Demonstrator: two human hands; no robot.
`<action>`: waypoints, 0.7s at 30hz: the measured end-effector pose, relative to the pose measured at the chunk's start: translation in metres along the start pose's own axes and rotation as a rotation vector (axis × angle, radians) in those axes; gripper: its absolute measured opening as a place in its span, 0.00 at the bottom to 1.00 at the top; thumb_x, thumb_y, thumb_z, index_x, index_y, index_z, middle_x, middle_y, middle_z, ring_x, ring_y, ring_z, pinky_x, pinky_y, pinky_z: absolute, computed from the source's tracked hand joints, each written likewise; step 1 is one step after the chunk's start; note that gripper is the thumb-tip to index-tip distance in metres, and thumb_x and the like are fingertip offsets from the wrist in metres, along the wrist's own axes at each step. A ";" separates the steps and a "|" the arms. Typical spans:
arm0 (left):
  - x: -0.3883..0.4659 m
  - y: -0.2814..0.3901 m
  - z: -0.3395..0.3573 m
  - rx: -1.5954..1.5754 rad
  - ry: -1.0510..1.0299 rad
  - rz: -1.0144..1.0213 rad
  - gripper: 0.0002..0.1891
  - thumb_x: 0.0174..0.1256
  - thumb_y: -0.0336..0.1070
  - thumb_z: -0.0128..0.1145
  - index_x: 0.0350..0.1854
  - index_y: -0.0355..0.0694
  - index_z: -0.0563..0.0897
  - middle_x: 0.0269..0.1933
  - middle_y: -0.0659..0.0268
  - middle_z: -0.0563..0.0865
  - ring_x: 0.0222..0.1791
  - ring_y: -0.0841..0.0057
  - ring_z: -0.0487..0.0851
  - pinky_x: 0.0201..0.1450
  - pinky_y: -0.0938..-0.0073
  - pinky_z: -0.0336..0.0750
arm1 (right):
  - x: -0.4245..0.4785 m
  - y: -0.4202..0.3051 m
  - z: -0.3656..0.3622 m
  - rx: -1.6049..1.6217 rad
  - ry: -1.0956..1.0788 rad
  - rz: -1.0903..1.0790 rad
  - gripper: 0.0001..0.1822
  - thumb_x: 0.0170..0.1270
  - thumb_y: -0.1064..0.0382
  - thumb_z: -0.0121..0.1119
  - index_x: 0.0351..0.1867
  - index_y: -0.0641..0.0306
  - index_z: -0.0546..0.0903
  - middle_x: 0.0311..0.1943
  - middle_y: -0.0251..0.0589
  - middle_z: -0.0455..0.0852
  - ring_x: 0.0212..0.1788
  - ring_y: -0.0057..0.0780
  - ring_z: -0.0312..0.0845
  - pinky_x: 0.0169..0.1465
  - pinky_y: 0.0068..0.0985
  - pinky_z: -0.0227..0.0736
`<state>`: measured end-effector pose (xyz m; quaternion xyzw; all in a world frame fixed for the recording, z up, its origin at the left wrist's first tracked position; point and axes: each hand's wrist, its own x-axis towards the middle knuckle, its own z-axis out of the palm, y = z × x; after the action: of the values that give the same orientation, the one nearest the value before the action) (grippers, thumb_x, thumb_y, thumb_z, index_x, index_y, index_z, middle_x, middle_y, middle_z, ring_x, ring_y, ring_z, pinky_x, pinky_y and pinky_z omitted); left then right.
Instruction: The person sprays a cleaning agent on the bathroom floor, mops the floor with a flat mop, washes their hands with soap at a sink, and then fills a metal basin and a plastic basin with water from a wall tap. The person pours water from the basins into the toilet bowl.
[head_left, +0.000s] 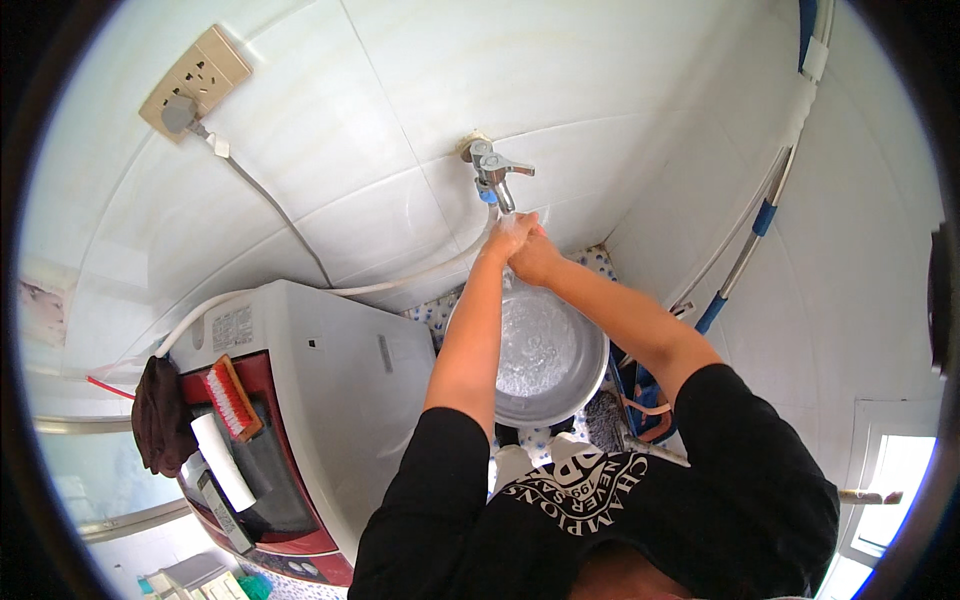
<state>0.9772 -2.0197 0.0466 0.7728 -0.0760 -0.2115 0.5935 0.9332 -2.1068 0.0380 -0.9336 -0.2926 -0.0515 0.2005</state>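
Under the spout of a chrome tap (495, 174) on the tiled wall, my left hand (511, 235) and my right hand (534, 259) are pressed together. Water runs over them from the spout. The left hand is the one closer to the tap, lying partly across the right. Their fingers overlap, so whether anything small is between them is hidden. Below the hands, a round metal basin (589, 371) on the floor holds rippling water. Both forearms pass above it, and the left one covers part of its rim.
At left stands a top-loading washing machine (349, 375), with a red-bristled brush (232, 397), a white roll (223, 461) and a dark cloth (161, 420) on top. A pale hose (405, 282) runs along the wall. Poles (750, 244) lean at right, near a blue bucket (646, 401).
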 end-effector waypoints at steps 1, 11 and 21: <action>0.006 0.008 0.002 0.029 -0.059 -0.094 0.19 0.58 0.46 0.45 0.24 0.35 0.80 0.27 0.62 0.82 0.28 0.72 0.78 0.37 0.73 0.69 | -0.002 0.007 0.002 -0.040 -0.089 0.050 0.11 0.43 0.65 0.51 0.32 0.61 0.76 0.32 0.46 0.78 0.40 0.44 0.71 0.42 0.42 0.61; -0.002 0.013 -0.008 -0.934 -0.074 -0.358 0.15 0.60 0.41 0.42 0.41 0.35 0.73 0.39 0.57 0.79 0.34 0.71 0.77 0.33 0.72 0.71 | -0.007 0.004 -0.017 1.644 0.174 0.987 0.08 0.51 0.63 0.51 0.19 0.63 0.76 0.16 0.34 0.75 0.18 0.19 0.69 0.16 0.18 0.63; -0.180 0.078 -0.058 0.440 0.730 -0.120 0.10 0.49 0.40 0.54 0.32 0.43 0.80 0.34 0.61 0.81 0.37 0.66 0.78 0.40 0.70 0.70 | -0.014 -0.017 0.007 0.996 -0.219 0.634 0.12 0.50 0.60 0.51 0.33 0.63 0.79 0.29 0.36 0.80 0.29 0.25 0.72 0.34 0.21 0.64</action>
<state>0.8502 -1.9242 0.1749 0.9082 0.1406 0.0628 0.3892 0.9121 -2.0983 0.0349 -0.7689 -0.0076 0.2508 0.5881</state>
